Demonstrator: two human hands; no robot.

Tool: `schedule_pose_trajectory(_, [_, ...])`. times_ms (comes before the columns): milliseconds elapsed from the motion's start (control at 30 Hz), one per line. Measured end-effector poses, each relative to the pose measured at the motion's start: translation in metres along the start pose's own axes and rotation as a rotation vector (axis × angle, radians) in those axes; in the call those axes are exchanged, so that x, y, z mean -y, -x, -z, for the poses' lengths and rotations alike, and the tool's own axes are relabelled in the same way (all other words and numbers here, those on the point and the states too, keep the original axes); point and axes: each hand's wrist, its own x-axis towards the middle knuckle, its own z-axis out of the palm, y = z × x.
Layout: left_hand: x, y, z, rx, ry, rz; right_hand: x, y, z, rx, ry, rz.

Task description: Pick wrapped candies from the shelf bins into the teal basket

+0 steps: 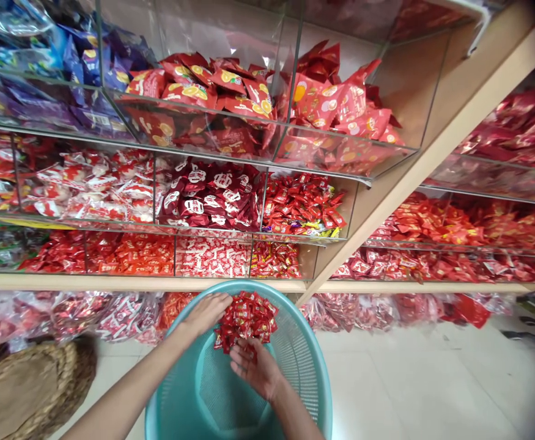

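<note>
Teal basket (175, 391): open room inside, near side. Right hand (260, 370), fingers curled, at near edge of red candies (251, 318); left hand (208, 311) along their left edge; firm grip, can't tell. Candies within far rim. Floor (377, 379) open rightward. Shelf edge (134, 282) just beyond.

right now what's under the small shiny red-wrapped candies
The round teal plastic basket shows around the candies, the right hand at their near edge; what's directly beneath is covered.
</note>
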Motion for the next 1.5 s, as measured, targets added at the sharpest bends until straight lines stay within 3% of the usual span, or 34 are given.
schedule_pose_trajectory(200, [0.002,0.014,-0.015,-0.025,0.029,0.104,-0.002,-0.001,0.000,-0.009,-0.012,0.006])
schedule_pose_trajectory(433, [0.001,0.017,-0.026,0.016,0.054,0.101,-0.005,-0.002,0.000,-0.017,0.027,0.003])
schedule_pose_trajectory(600, [0.002,0.024,-0.018,-0.003,0.074,0.105,0.003,0.002,0.006,-0.048,0.189,0.107])
schedule_pose_trajectory(667, [0.002,0.029,-0.009,-0.090,0.070,0.112,0.009,0.004,0.006,-0.067,0.321,0.174])
schedule_pose_trajectory(733, [0.002,0.032,0.000,-0.274,0.040,0.179,0.015,0.005,0.002,-0.069,0.514,0.281])
schedule_pose_trajectory(833, [0.001,0.031,0.007,-0.470,-0.037,0.370,0.021,0.003,-0.011,-0.022,0.838,0.644])
schedule_pose_trajectory(900, [0.000,0.029,0.005,-0.469,-0.064,0.438,0.021,-0.001,-0.020,0.036,1.017,0.894])
schedule_pose_trajectory(967, [-0.002,0.028,-0.001,-0.438,-0.066,0.443,0.020,-0.007,-0.028,0.093,1.166,1.032])
schedule_pose_trajectory(1167, [0.000,0.035,-0.019,-0.382,-0.091,0.504,0.014,-0.030,-0.025,0.164,1.655,1.171])
schedule_pose_trajectory(1300, [0.002,0.037,-0.020,-0.346,-0.094,0.517,0.012,-0.043,-0.012,0.189,2.001,1.373])
schedule_pose_trajectory(1400, [0.001,0.037,-0.019,-0.332,-0.104,0.555,0.010,-0.052,-0.004,0.253,2.139,1.538])
schedule_pose_trajectory(1500, [0.000,0.037,-0.018,-0.317,-0.110,0.559,0.008,-0.059,0.001,0.168,2.199,1.643])
